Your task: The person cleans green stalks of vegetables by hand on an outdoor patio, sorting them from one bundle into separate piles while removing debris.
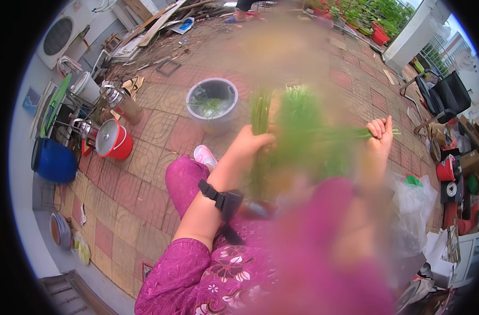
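Observation:
My left hand (256,139) is closed around an upright bundle of long green stalks (260,110). At the right, my right hand (380,129) grips the thin ends of a few green stems (355,133), which run sideways toward the left. Between my hands a larger heap of greens (298,114) shows, but a smear on the view blurs most of it. Beyond my left hand stands a round bucket (236,103) with water and loose green stems (211,105) inside.
At the left stand a lidded red bucket (125,143), a blue barrel (58,160) and metal flasks (123,104). Planks (154,29) lie at the upper left. A black chair (444,96) and a plastic bag (411,212) are at the right. A person's foot (236,19) shows at the top.

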Motion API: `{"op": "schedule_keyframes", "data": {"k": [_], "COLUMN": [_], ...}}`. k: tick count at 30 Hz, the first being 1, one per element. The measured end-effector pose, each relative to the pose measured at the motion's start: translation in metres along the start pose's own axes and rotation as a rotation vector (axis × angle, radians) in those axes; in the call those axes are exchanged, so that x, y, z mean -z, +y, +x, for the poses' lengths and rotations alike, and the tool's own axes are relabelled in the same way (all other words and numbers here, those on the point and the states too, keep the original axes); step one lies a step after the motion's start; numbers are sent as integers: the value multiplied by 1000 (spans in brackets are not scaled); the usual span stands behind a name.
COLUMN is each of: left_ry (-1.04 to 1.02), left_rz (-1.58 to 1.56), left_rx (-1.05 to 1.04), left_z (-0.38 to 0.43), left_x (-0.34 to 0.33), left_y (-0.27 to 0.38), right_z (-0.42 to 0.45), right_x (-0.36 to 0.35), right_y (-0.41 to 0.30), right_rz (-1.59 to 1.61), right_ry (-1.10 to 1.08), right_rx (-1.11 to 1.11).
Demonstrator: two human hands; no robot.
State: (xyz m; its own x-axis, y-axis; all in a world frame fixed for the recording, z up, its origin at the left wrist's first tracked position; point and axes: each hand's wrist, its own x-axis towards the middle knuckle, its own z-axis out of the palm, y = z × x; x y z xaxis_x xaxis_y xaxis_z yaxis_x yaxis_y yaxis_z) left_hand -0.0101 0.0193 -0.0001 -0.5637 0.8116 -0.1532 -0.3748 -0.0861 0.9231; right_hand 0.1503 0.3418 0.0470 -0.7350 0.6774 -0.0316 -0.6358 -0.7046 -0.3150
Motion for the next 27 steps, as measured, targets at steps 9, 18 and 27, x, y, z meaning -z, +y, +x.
{"op": "schedule_keyframes", "data": {"k": [9,18,27], "left_ry": [-55,311,288], "left_rz": [86,120,44], "left_rx": [-30,-12,-11], "left_z": [0,4,14], "left_x": [0,10,31], "left_y": [-6,-8,-18], "right_z": [0,-5,-32], "right_x": [-7,-15,-2], "right_y": [7,-5,-81], "right_rz": [-26,-112,-892], "right_ry": [22,41,311], "right_rx": [4,126,751]}}
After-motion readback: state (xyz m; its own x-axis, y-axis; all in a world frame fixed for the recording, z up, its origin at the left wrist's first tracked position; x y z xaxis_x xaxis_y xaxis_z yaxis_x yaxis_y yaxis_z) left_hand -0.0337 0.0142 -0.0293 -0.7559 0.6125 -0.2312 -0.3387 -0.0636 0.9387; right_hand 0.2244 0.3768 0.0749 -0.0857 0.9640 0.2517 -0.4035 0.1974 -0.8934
